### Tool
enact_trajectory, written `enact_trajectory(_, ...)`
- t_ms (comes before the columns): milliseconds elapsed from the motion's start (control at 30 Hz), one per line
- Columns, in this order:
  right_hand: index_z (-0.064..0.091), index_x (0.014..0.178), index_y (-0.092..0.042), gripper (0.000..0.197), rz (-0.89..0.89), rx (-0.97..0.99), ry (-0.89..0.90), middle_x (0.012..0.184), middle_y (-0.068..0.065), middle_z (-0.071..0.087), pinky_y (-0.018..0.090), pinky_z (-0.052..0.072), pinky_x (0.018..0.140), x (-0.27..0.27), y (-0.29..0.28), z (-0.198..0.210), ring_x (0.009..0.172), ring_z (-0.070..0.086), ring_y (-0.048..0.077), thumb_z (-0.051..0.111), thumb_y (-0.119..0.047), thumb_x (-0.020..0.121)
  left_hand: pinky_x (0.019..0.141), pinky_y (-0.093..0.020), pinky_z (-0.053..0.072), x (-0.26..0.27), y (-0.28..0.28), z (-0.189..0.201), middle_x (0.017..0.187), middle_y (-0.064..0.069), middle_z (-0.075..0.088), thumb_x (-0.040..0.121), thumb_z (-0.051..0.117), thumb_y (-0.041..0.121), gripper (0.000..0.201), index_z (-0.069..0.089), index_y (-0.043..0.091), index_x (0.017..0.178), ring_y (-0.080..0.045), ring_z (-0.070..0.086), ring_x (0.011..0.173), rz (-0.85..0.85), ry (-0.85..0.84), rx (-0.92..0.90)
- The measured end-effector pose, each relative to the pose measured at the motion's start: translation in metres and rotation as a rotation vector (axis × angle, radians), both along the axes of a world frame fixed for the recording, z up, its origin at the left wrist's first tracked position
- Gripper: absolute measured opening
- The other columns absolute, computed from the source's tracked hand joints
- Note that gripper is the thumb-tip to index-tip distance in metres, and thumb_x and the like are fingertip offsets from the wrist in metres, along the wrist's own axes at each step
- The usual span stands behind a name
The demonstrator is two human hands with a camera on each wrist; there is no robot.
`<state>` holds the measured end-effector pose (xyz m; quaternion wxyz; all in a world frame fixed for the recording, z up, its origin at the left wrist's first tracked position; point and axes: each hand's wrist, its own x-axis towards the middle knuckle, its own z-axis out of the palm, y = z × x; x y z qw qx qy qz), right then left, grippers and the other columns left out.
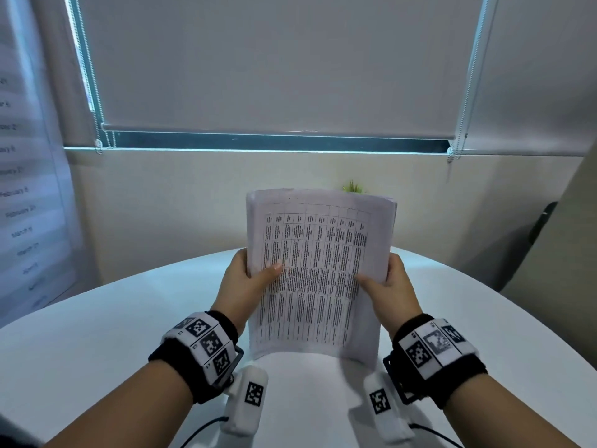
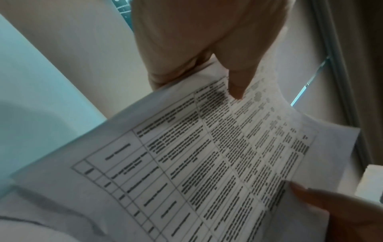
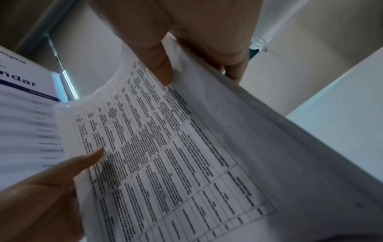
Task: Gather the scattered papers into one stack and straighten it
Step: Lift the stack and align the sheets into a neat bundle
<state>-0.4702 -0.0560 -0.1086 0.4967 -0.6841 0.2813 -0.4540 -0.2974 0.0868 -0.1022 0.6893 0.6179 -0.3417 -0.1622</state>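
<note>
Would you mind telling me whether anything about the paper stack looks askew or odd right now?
The paper stack, gripped by the left hand and right hand, isn't squared: back sheets jut past the front page on the right.

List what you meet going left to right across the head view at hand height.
Wall calendar → left hand → stack of papers → right hand

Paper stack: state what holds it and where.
The paper stack stands upright on the table; left hand pinches its left edge, right hand its right edge.
</note>
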Motion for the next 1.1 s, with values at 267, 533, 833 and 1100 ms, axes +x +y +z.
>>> enact_trajectory(267, 0.051, 0.117, -0.012, 0.052, 0.036, 0.117, -0.077, 0.109, 0.009, 0.067, 0.047, 0.055, 0.084, 0.005, -0.007, 0.006, 0.097, 0.067, 0.028, 0.078, -0.009, 0.073, 0.086, -0.038, 0.056, -0.017, 0.000, 0.004, 0.114, 0.003, 0.065, 0.095, 0.059, 0.016, 0.038, 0.041, 0.023, 0.128, -0.016, 0.066, 0.102, 0.026, -0.054, -0.065)
enact_trajectory(533, 0.052, 0.101, -0.017, 0.027, -0.073, -0.021, -0.133, 0.098, 0.005, 0.063, 0.025, 0.044, 0.060, 0.014, 0.001, 0.010, 0.083, 0.060, 0.017, 0.062, 0.002, 0.083, 0.086, -0.039, 0.056, -0.020, -0.004, 0.006, 0.115, 0.000, 0.063, 0.100, 0.049, 0.011, 0.027, 0.041, 0.022, 0.123, -0.019, 0.065, 0.103, 0.092, -0.103, -0.087)
enact_trajectory(833, 0.042, 0.113, -0.019, 0.049, -0.027, -0.021, -0.095, 0.097, -0.003, 0.062, 0.036, 0.052, 0.077, 0.004, -0.003, 0.004, 0.093, 0.064, 0.023, 0.073, -0.003, 0.078, 0.099, -0.045, 0.051, -0.013, 0.002, -0.012, 0.123, 0.001, 0.060, 0.096, 0.053, 0.003, 0.044, 0.035, 0.024, 0.130, -0.019, 0.061, 0.111, 0.008, -0.173, 0.101)
enact_trajectory(1100, 0.023, 0.143, -0.037, 0.084, -0.086, -0.362, -0.143, 0.110, -0.012, 0.050, 0.006, 0.046, 0.078, -0.008, 0.004, 0.062, 0.095, 0.056, 0.004, 0.069, -0.004, 0.081, 0.087, -0.017, 0.049, -0.011, 0.006, 0.051, 0.142, 0.001, 0.043, 0.090, 0.067, 0.012, 0.101, -0.006, 0.054, 0.146, -0.009, 0.059, 0.115, 0.057, -0.416, -0.170)
